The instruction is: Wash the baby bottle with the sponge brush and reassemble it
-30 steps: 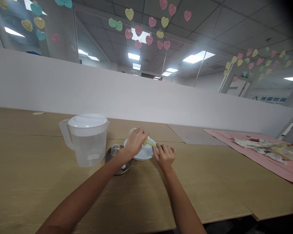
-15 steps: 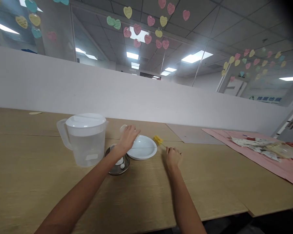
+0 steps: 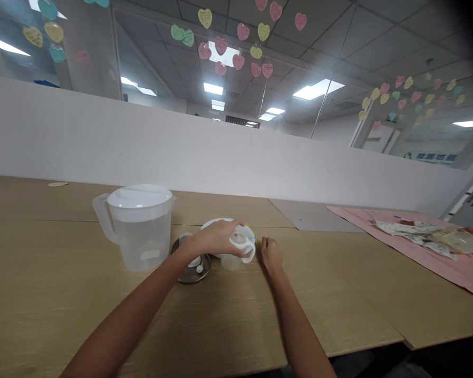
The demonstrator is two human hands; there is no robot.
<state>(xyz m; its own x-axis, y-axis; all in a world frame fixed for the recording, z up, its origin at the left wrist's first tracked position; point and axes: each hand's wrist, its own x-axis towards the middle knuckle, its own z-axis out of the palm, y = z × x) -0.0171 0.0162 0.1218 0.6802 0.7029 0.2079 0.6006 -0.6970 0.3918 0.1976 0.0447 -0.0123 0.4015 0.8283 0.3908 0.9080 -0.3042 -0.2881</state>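
My left hand (image 3: 216,237) is closed around a small translucent cup (image 3: 232,262) with a white loop handle (image 3: 249,253), held tilted over the near right side of a white bowl (image 3: 209,223). To its right, my right hand (image 3: 272,254) is closed on a thin stick (image 3: 257,242). The stick's yellow head is mostly hidden behind the cup and bowl area. Under my left wrist stands a round metal dish (image 3: 189,277) with small white parts (image 3: 199,269) in it. A large clear lidded pitcher (image 3: 142,239) is left of the dish.
A pink cloth (image 3: 362,226) with plastic packages (image 3: 413,233) lies on the right of the wooden table (image 3: 339,283). A grey sheet (image 3: 319,216) lies near the low white wall (image 3: 220,157) behind. A flat pale piece (image 3: 58,184) rests at the back left.
My left hand has moved right and toward me with the cup, from the bowl's left rim to its right side. My right hand has shifted slightly left; the yellow head is now mostly covered.
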